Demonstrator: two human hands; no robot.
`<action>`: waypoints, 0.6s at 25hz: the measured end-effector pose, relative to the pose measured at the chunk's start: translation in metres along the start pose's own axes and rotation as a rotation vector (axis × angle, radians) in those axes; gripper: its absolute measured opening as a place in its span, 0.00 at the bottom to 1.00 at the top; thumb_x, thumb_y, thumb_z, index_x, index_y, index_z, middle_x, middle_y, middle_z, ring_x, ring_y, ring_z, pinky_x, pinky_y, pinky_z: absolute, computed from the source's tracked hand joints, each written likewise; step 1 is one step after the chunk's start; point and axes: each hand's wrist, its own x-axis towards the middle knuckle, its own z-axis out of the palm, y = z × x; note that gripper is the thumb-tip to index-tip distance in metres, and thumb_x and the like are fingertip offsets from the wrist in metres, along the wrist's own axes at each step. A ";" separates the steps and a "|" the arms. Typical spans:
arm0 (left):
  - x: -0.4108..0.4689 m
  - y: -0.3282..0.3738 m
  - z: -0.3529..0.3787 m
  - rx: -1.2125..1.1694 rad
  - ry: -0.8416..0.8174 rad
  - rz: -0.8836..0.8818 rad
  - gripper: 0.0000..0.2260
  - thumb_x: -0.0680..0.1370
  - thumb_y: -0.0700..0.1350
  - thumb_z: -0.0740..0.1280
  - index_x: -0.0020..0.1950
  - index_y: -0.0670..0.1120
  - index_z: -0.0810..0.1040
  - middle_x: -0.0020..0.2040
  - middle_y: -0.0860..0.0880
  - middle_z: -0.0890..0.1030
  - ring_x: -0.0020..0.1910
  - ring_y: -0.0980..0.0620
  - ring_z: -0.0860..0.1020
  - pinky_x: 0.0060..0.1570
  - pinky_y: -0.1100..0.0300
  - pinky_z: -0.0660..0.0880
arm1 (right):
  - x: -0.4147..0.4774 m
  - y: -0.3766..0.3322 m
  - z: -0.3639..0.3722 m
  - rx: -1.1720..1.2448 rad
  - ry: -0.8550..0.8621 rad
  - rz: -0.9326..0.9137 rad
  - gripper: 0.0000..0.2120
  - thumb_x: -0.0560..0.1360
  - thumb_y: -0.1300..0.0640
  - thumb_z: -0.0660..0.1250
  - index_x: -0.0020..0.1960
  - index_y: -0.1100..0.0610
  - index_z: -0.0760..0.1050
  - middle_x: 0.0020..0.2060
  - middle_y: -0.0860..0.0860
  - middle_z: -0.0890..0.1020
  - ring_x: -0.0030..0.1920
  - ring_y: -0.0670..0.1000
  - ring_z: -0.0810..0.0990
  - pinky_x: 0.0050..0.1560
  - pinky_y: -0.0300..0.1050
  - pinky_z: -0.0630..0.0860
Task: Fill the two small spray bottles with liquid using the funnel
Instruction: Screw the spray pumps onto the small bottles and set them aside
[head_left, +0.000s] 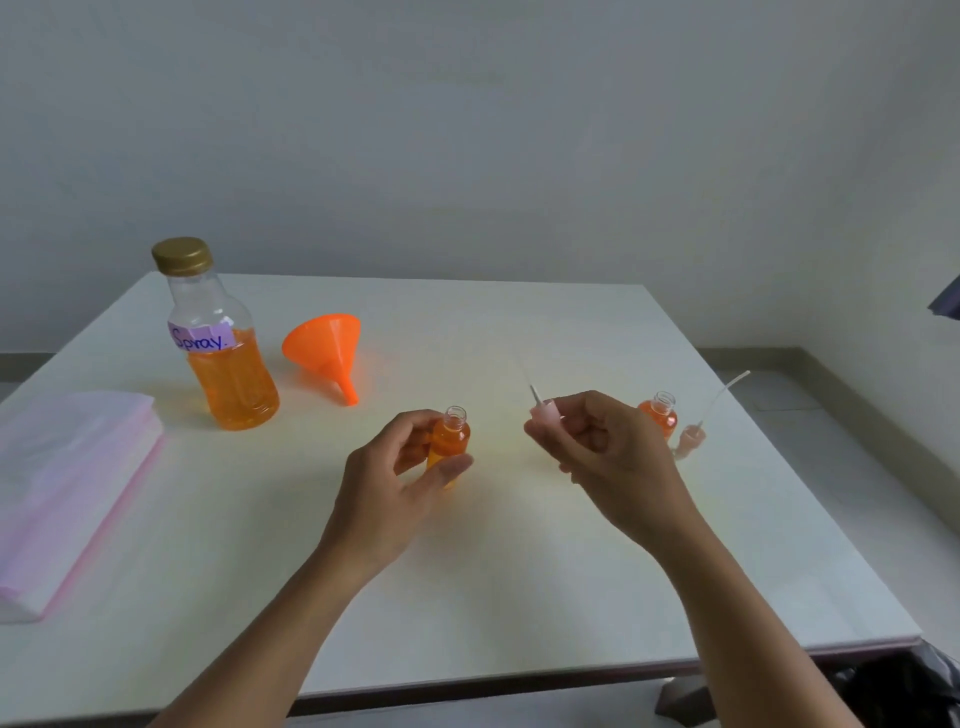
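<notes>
Both hands work at mid-frame. The left hand (395, 467) curls thumb and fingers round a small bottle (451, 439), keeping it upright with its mouth open. The right hand (608, 447) pinches a pump (543, 413) just right of that mouth, dip tube pointing up and left. I read this as lining up to recap, the left hand steadying the bottle so the tube goes in cleanly. I cannot tell whether the bottle rests on the table (519, 571).

At the left edge lie tissues (72, 478), probably for spills. In the upper left stands the big bottle (223, 358), labelled "Spray", gold cap on, about half full of orange liquid. Right of it the funnel (324, 345) lies on its side, out of use. Since both small bottles look orange-filled, I judge the pouring done.

The second bottle (658, 413) stands uncapped just right of my right hand. Its own pump, the second pump (691, 439), lies beside it, ready to fit.
</notes>
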 end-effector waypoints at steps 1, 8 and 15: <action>-0.002 0.000 -0.005 0.004 0.009 -0.010 0.18 0.69 0.59 0.75 0.57 0.59 0.78 0.52 0.61 0.84 0.53 0.58 0.82 0.52 0.65 0.78 | -0.004 -0.005 -0.002 0.000 -0.004 -0.017 0.08 0.75 0.38 0.72 0.48 0.41 0.83 0.38 0.48 0.84 0.37 0.53 0.81 0.37 0.47 0.78; -0.004 -0.004 -0.031 0.111 0.053 0.009 0.19 0.71 0.57 0.74 0.59 0.57 0.78 0.52 0.61 0.83 0.56 0.60 0.79 0.46 0.66 0.80 | -0.004 -0.020 0.006 -0.242 0.028 -0.249 0.09 0.77 0.63 0.73 0.53 0.50 0.83 0.48 0.38 0.76 0.49 0.41 0.79 0.47 0.33 0.76; -0.007 -0.001 -0.031 0.142 0.021 0.038 0.15 0.69 0.57 0.74 0.54 0.64 0.77 0.50 0.65 0.81 0.54 0.66 0.77 0.41 0.76 0.74 | -0.003 -0.031 0.006 -0.375 0.044 -0.428 0.12 0.74 0.73 0.73 0.55 0.62 0.83 0.48 0.50 0.75 0.49 0.25 0.75 0.45 0.20 0.70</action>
